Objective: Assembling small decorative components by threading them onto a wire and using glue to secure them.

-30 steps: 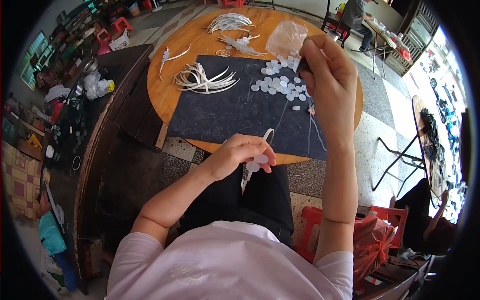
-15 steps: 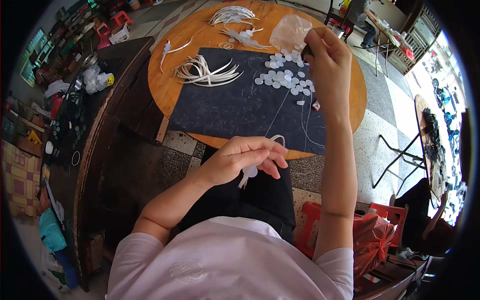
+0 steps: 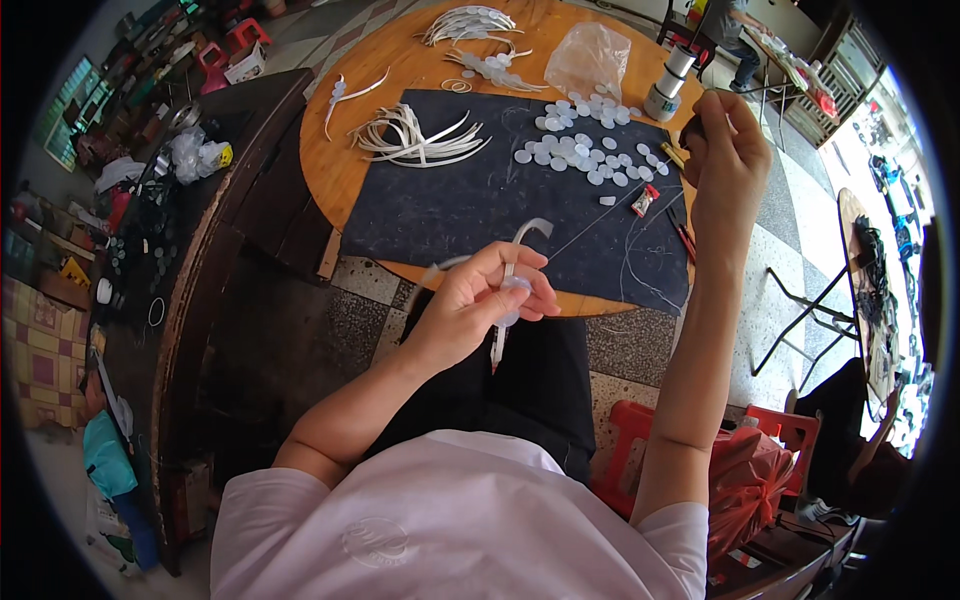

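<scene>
My left hand [image 3: 485,300] is closed over my lap, thumb and fingers pinching a narrow white strap [image 3: 532,230] and a translucent round disc [image 3: 514,296] lying against it. The strap's upper end curls above the fingers and its lower end hangs below them. A thin pale thread [image 3: 585,232] slants up from this hand toward the right. High over the table's right edge, my right hand [image 3: 730,155] is raised with its fingertips pinched, apparently on the thread. Something dark shows at those fingertips; whether a needle is there is too small to tell.
A dark mat [image 3: 440,215] covers part of the round wooden table [image 3: 325,180]. Loose translucent discs [image 3: 575,150], a bundle of white straps [image 3: 420,140], a clear plastic bag [image 3: 588,62], a grey-white cylinder [image 3: 668,88] and red-handled pliers [image 3: 682,235] lie about it.
My right hand has moved right and somewhat downward, uncovering the cylinder and pliers. My left hand has turned, so the disc and strap now show between its fingers.
</scene>
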The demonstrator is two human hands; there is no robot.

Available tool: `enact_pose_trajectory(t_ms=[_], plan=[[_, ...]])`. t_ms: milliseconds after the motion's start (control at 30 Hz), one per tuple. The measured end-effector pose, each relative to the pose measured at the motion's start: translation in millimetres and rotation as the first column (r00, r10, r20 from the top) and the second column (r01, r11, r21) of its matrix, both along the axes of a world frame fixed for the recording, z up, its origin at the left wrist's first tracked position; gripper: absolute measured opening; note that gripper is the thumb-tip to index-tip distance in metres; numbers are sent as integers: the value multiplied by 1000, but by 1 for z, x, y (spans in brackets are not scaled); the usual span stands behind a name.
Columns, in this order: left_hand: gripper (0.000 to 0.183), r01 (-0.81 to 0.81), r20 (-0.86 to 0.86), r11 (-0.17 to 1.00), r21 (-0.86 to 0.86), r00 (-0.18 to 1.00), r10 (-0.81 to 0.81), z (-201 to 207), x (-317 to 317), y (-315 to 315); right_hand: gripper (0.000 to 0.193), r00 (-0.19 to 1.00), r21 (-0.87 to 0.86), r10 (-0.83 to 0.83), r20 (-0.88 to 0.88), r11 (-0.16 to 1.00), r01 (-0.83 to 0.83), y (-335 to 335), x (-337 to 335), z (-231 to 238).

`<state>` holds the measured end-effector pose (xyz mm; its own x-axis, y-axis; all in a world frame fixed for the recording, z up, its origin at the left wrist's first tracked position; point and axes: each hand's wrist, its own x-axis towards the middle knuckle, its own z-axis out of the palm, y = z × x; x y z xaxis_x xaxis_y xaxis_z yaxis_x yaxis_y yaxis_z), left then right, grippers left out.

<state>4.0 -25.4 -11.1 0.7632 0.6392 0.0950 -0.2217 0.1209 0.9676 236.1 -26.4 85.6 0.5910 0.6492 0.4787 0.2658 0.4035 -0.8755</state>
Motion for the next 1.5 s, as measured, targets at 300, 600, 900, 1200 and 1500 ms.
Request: enact_pose_trajectory(t_ms=[300,600,900,1200,1500], plan=[[33,197,-68,980,11,978,-195,7,6,-8,18,988,123,137,72,982,-145,21,-18,12],[46,310,94,951,17,946,-310,14,-4,-15,16,923,89,-98,372,994,69,53,-14,-12],[51,381,98,923,59,918,-385,4,2,-26,8,752,268,-340,565,938,222,64,-11,-24],[38,493,182,859,136,840,-511,18,7,-28,7,641,302,-336,690,938,167,87,-21,-48],[31,299,152,954,-9,943,-295,19,-5,-16,8,523,79,-206,827,964,254,6,-23,-53]])
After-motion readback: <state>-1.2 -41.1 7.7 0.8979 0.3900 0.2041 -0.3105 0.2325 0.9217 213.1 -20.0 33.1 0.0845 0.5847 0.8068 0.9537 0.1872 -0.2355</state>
